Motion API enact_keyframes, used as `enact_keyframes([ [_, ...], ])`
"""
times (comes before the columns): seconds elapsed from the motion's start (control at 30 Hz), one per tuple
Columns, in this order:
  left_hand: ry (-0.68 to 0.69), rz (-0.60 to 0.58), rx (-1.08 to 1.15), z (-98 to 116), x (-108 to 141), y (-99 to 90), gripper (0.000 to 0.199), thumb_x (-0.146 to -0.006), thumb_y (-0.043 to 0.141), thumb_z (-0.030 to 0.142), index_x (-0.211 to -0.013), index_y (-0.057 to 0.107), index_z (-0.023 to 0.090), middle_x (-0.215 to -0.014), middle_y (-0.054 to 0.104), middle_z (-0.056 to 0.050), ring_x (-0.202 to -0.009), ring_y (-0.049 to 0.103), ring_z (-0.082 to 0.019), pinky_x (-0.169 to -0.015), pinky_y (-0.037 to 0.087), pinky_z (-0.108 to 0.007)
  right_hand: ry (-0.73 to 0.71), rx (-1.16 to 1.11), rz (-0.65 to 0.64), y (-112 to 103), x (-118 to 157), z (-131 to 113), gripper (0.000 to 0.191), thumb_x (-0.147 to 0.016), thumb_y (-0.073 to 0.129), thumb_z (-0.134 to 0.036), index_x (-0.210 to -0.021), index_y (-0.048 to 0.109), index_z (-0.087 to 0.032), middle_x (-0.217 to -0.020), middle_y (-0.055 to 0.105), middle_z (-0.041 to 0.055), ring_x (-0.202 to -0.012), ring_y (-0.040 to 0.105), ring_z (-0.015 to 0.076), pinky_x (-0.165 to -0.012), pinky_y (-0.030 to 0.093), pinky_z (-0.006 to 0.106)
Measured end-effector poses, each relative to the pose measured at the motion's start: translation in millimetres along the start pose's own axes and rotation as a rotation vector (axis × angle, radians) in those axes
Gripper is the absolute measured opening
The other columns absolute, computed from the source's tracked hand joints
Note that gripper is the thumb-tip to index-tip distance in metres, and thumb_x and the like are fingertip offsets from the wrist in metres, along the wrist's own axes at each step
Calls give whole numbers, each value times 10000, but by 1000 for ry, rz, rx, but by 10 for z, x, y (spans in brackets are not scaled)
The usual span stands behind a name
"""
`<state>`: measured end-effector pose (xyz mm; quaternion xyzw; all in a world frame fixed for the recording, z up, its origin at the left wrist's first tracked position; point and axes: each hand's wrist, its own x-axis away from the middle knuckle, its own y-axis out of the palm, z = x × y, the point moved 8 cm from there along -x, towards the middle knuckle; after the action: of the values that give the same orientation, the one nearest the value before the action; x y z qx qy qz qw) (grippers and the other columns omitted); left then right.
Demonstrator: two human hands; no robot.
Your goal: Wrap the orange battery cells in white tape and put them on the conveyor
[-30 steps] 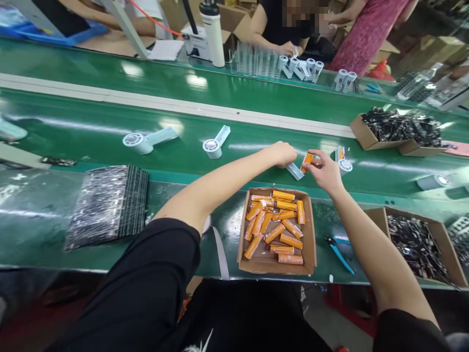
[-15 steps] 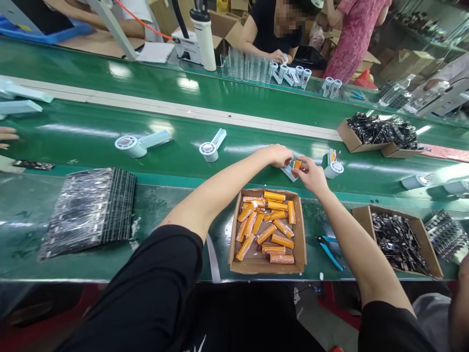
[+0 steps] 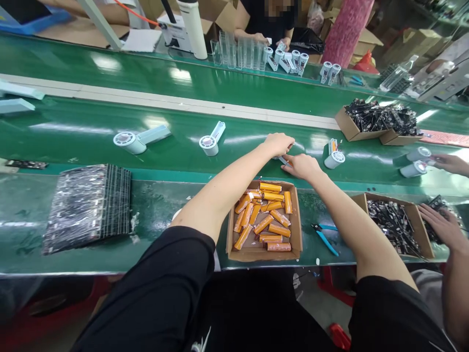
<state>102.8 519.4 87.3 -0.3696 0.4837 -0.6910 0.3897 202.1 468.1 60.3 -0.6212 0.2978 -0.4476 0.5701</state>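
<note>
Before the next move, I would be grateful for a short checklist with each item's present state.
1. Right hand at the blue part: ok.
2. Left hand's grip on it: cannot tell, fingertips hidden.
3. Inside of that part in view: not ok, the hands cover it.
4. Orange cells inside their box: ok.
5. Cutters apart from both hands: ok.
</note>
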Motion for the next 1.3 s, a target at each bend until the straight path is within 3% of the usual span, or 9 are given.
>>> enact_keyframes([
  [0.2, -33, 42, 78, 81, -83, -46, 345, -955, 640, 192, -1269, 770, 250, -1339, 752, -113, -1224, 701, -295, -993, 535, -371, -78, -70, -48, -50, -150, 62, 457, -1020, 660, -393, -1427, 715, -192, -1315, 761, 182, -1182, 714, 367, -1008, 560, 469],
  [0.3, 2, 162, 145, 149, 297, -239, 552, -986, 674, 230, -1532, 600, 251, -1476, 678, -119, -1329, 623, -281, -1082, 501, -372, -115, -231, 144, -267, 131, 216, 403, -986, 660, -247, -1378, 730, -187, -1314, 769, 157, -1227, 708, 345, -1130, 538, 522],
  [0.47, 44, 387, 133, -58, 2366, -235, 369, -1093, 584, 394, -1421, 664, 246, -1362, 723, -82, -1340, 621, -283, -1158, 486, -454, -25, -653, 661, -301, 1768, 330, 304, -1028, 619, -273, -1291, 767, -233, -1275, 798, 147, -1125, 779, 288, -956, 644, 450],
  [0.57, 25, 506, 79, -393, 3718, 156, 317, -1091, 590, 433, -1287, 737, 232, -1290, 779, -88, -1295, 654, -300, -1165, 519, -502, -25, -755, 589, 131, 2715, 46, 156, -1019, 705, -301, -1131, 807, -341, -1118, 844, 73, -1026, 820, 315, -930, 675, 503],
  [0.67, -102, 549, -11, -826, 4375, 627, 376, -1071, 599, 409, -1346, 721, 183, -1376, 755, -147, -1336, 618, -357, -1144, 539, -573, -115, -855, 524, 406, 3181, -240, 192, -1009, 710, -244, -1118, 801, -374, -1063, 849, 42, -957, 834, 313, -845, 699, 508],
  [0.83, -239, 574, -15, -1130, 4265, 855, 271, -1078, 562, 304, -1238, 736, 170, -1182, 785, -160, -1086, 642, -313, -982, 589, -524, -192, -1041, 562, 213, 2983, -695, 219, -1021, 719, -223, -1168, 798, -365, -1189, 824, 52, -1036, 823, 288, -869, 700, 457],
  [0.97, -32, 808, -14, -457, 4280, 497, 180, -1052, 650, 292, -1220, 708, 264, -1121, 758, -102, -1186, 600, -306, -1102, 552, -573, -225, -1313, 391, -103, 2652, -1406, 554, -1042, 727, -411, -1570, 563, -376, -1675, 541, 122, -915, 820, 228, -602, 657, 324],
  [1.1, 126, 990, -45, -54, 4576, 262, 279, -1019, 705, 310, -1292, 659, 349, -1078, 710, -75, -1291, 581, -323, -1111, 580, -597, -442, -1316, -26, -206, 2611, -2194, 304, -1081, 688, -420, -1330, 744, -255, -1081, 830, 54, -675, 737, 154, -591, 560, 255],
  [1.3, 135, 1007, -32, -379, 4632, 362, 168, -1053, 590, 299, -1183, 694, 281, -1075, 692, -115, -1311, 617, -353, -1021, 635, -575, -808, -873, -239, -134, 2884, -2484, 203, -1102, 665, -261, -973, 813, -212, -762, 779, 11, -645, 714, 168, -610, 472, 275],
])
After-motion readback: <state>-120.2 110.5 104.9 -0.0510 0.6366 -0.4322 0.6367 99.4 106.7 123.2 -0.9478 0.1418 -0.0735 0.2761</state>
